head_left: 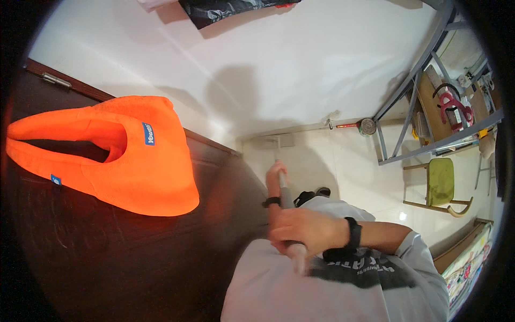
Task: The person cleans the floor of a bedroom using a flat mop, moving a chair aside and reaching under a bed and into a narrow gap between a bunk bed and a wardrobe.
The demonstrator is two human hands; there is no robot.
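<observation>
Both my hands grip a long pale-grey pole (286, 197) that slants down from my chest toward the floor. My right hand (304, 229), with a black band at its wrist, wraps the upper part near the pole's end. Further down, my left hand (276, 173) closes around the shaft; that wrist has a black band too. At the pole's foot a flat greyish mop head (286, 140) lies on the pale tiles close to the wall; its edges are faint.
An orange vest-like cloth (155, 177) hangs on the dark wooden door (134, 257) at my left. On the right are a grey metal frame (413, 107) with shelves, a green chair (441, 181) and a round-headed brush (367, 126) by the wall.
</observation>
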